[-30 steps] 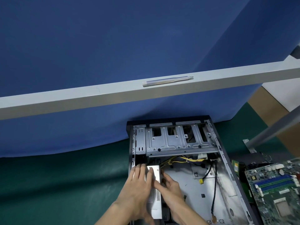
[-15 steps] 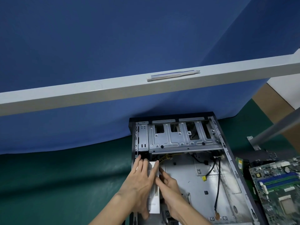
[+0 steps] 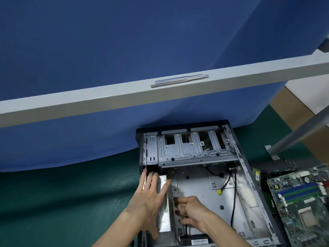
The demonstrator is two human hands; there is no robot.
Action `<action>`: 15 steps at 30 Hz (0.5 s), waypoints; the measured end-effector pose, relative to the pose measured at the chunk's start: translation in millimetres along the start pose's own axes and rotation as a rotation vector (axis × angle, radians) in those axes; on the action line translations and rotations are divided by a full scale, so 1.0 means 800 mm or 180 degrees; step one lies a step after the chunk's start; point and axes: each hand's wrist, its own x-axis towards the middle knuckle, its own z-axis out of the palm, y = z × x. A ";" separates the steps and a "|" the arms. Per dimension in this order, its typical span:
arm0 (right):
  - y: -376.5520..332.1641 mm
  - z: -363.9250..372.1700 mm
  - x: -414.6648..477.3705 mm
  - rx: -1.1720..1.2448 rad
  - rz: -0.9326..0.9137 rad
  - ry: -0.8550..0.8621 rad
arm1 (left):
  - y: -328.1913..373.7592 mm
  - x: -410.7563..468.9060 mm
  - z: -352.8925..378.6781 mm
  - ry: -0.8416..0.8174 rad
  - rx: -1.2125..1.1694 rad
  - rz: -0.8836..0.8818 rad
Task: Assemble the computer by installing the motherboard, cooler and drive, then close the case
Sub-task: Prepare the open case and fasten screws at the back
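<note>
An open black and grey computer case (image 3: 247,177) lies on a green mat, its metal drive cage (image 3: 194,148) at the far end. A long silver box (image 3: 164,209), probably the power supply, stands along the case's left wall. My left hand (image 3: 151,198) lies flat on its top with straight fingers reaching toward the cage. My right hand (image 3: 190,211) is just right of the box, fingers curled, fingertips against the box's side. The green motherboard (image 3: 302,198) lies outside the case at the right.
Yellow and black cables (image 3: 231,186) trail across the case floor. A white beam (image 3: 160,97) with a pen-like tool (image 3: 178,81) on it crosses above, in front of a blue backdrop. A grey metal leg (image 3: 299,131) stands at the right.
The silver box has slid farther toward the drive cage under my left hand. My right hand has pulled back toward me and curled its fingers. The camera has tilted slightly.
</note>
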 end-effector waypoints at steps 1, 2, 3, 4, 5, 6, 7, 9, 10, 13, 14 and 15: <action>0.006 0.001 0.002 -0.0104 0.0051 -0.0023 | 0.001 0.001 0.001 -0.0028 -0.0012 -0.0005; 0.009 0.004 0.004 -0.0156 0.0075 -0.0032 | 0.001 0.002 0.001 -0.0038 -0.0009 -0.0005; 0.010 0.006 0.006 -0.0166 0.0089 -0.0021 | 0.001 0.002 0.000 -0.0035 -0.0001 0.0006; 0.010 0.006 0.008 -0.0137 0.0105 -0.0010 | 0.000 0.003 -0.001 -0.0029 0.0004 0.0028; 0.009 0.006 0.010 -0.0123 0.0126 -0.0016 | 0.000 0.004 -0.004 -0.0016 0.0009 0.0051; 0.009 0.004 0.012 -0.0110 0.0141 -0.0023 | 0.000 0.005 -0.006 -0.0008 0.0027 0.0064; 0.010 0.002 0.014 -0.0085 0.0155 -0.0036 | 0.001 0.006 -0.008 -0.0007 0.0049 0.0067; 0.013 0.001 0.015 -0.0023 0.0183 -0.0073 | 0.004 0.008 -0.010 -0.0041 0.0095 0.0055; 0.013 0.001 0.015 0.0030 0.0203 -0.0089 | 0.005 0.011 -0.011 -0.0074 0.0104 0.0048; 0.013 0.003 0.018 0.0225 0.0261 -0.0159 | 0.009 0.019 -0.017 -0.0235 0.0121 -0.0019; 0.013 0.005 0.019 0.0262 0.0278 -0.0206 | 0.010 0.022 -0.019 -0.0297 0.0152 -0.0034; 0.013 0.007 0.020 0.0259 0.0291 -0.0250 | 0.011 0.024 -0.021 -0.0337 0.0168 -0.0034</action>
